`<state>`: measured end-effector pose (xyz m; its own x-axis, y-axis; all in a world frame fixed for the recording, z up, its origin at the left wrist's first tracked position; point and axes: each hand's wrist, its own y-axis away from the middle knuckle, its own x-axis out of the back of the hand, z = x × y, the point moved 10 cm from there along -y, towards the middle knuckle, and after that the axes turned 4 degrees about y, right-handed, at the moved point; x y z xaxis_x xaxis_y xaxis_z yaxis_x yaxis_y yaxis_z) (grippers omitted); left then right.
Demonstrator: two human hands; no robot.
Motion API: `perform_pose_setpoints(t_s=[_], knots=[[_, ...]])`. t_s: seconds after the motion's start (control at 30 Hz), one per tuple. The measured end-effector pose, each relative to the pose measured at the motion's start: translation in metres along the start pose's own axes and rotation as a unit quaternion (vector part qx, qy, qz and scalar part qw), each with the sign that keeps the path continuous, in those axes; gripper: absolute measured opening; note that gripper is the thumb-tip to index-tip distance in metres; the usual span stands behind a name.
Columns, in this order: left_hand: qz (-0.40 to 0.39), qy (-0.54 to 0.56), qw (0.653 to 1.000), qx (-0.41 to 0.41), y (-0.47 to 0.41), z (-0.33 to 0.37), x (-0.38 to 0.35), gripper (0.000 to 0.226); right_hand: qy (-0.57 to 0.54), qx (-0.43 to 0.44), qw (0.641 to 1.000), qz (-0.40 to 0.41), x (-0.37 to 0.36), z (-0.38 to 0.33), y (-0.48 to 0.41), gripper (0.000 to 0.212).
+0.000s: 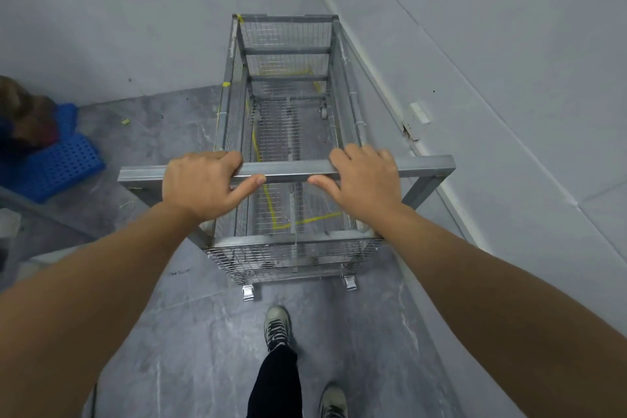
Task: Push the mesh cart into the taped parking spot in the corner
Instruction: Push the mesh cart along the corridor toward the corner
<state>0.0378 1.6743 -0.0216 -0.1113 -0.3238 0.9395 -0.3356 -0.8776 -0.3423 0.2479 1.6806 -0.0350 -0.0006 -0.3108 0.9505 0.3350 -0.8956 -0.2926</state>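
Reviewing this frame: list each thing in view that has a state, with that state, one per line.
Mesh cart: upright, empty, standing over the tape lines, alongside the right wall.
Handle bar: gripped by both hands.
Left hand: closed on the bar.
Right hand: closed on the bar.
Yellow floor tape: seen through the mesh, partly hidden.
Blue perforated crate: on the floor, apart from the cart.

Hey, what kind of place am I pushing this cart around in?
Probably a storeroom or warehouse corner: bare grey walls, yellow tape lines marking a parking spot on the grey floor, and a blue perforated plastic crate beside the steel wire-mesh cart.
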Motion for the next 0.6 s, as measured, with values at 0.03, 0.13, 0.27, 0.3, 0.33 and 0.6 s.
perform_pose_setpoints(t_s=[0.03, 0.13, 0.27, 0.3, 0.33, 0.6], knots=[[0.003, 0.000, 1.000, 0.001, -0.008, -0.005, -0.002, 0.056, 0.000, 0.001, 1.000, -0.002, -0.004, 0.001, -0.010, 0.065], [0.008, 0.006, 1.000, -0.002, -0.033, -0.021, -0.010, 0.056, 0.005, 0.001, 1.000, -0.002, -0.016, 0.006, -0.040, 0.065], [0.009, 0.012, 1.000, -0.006, -0.068, -0.039, -0.020, 0.055, 0.017, 0.000, 1.000, -0.003, -0.030, 0.015, -0.080, 0.070], [0.009, 0.015, 1.000, -0.004, -0.077, -0.044, -0.023, 0.055, 0.017, -0.001, 1.000, -0.004, -0.034, 0.018, -0.090, 0.071], [0.006, 0.017, 1.000, 0.000, -0.086, -0.048, -0.027, 0.056, 0.016, -0.001, 1.000, -0.004, -0.037, 0.022, -0.099, 0.071], [-0.014, 0.026, 1.000, 0.007, -0.148, -0.070, -0.055, 0.059, 0.011, 0.012, 1.000, 0.025, -0.056, 0.049, -0.165, 0.064]])
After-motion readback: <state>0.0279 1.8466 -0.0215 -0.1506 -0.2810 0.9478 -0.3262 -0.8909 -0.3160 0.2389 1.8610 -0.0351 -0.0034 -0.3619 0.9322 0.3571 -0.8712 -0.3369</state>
